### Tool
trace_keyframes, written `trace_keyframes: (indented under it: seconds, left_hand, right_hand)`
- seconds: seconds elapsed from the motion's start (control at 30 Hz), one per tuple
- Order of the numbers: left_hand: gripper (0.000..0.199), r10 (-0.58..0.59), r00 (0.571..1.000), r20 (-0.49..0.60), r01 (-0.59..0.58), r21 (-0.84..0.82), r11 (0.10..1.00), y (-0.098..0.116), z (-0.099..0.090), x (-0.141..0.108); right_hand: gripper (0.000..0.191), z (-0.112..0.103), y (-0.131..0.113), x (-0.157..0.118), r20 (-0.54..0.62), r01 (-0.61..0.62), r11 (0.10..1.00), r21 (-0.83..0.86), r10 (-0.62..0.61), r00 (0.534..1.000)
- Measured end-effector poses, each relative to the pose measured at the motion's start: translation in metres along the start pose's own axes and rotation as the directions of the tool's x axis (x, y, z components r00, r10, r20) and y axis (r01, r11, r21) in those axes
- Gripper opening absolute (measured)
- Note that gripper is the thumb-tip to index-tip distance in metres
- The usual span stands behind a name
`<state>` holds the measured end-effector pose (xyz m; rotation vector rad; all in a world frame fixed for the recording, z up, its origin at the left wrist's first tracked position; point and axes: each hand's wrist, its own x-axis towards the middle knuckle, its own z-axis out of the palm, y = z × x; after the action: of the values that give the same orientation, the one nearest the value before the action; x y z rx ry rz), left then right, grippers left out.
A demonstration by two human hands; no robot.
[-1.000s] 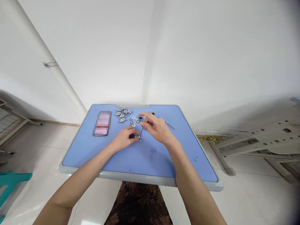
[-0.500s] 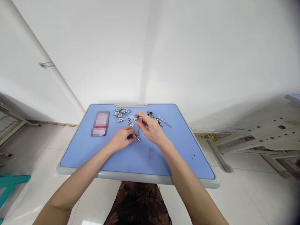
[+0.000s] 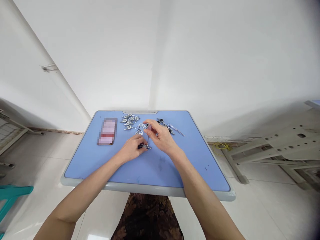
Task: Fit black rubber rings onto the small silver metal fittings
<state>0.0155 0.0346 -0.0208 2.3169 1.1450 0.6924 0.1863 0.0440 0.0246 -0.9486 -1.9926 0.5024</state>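
My left hand [image 3: 131, 147] is closed round a small metal part [image 3: 144, 146], pressing it down on the blue tabletop; the fingers cover much of it. In my right hand [image 3: 160, 136] a screwdriver [image 3: 149, 130] stands nearly upright, its handle pinched between thumb and fingers and its shaft reaching down to the metal part. Just beyond my left hand are flat metal plates [image 3: 139, 132] and a small black ring [image 3: 138, 127]. More small parts with black round pieces [image 3: 161, 120] lie behind my right hand, partly hidden by it.
Several silver metal parts [image 3: 129, 120] are piled at the back of the table [image 3: 160, 170]. A phone [image 3: 107, 131] with a blurred screen lies on the left. A second screwdriver [image 3: 177, 130] rests at the right. On the floor are a teal stool [image 3: 16, 191] and a yellow cable [image 3: 222, 146].
The metal part under my left hand has turned slightly, its free end now a little higher and further right. Both hands keep their hold, and the screwdriver stays upright on the part.
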Motion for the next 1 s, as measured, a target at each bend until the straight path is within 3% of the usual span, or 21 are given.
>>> trace_keyframes:
  seconds: [0.2,0.43,0.83,1.0]
  left_hand:
    - [0.013,0.018,1.000,0.014,-0.019,0.048,0.999,-0.003,0.002,0.000]
    - [0.013,-0.014,1.000,-0.001,0.014,-0.054,0.998,-0.006,0.003,0.002]
    - [0.013,0.014,1.000,-0.010,-0.014,-0.013,1.000,-0.005,0.009,0.004]
    - [0.013,0.007,1.000,-0.011,-0.007,-0.029,1.000,-0.006,0.011,0.004]
  right_hand:
    - [0.023,0.000,-0.002,0.000,-0.004,0.009,1.000,-0.021,-0.009,1.000]
    - [0.031,-0.005,0.000,-0.003,0.028,-0.001,1.000,-0.019,0.001,1.000]
    - [0.022,0.004,0.002,-0.001,-0.140,0.055,0.998,-0.019,-0.057,0.988]
    - [0.027,-0.004,0.002,-0.004,-0.087,0.076,0.996,-0.043,-0.080,0.993]
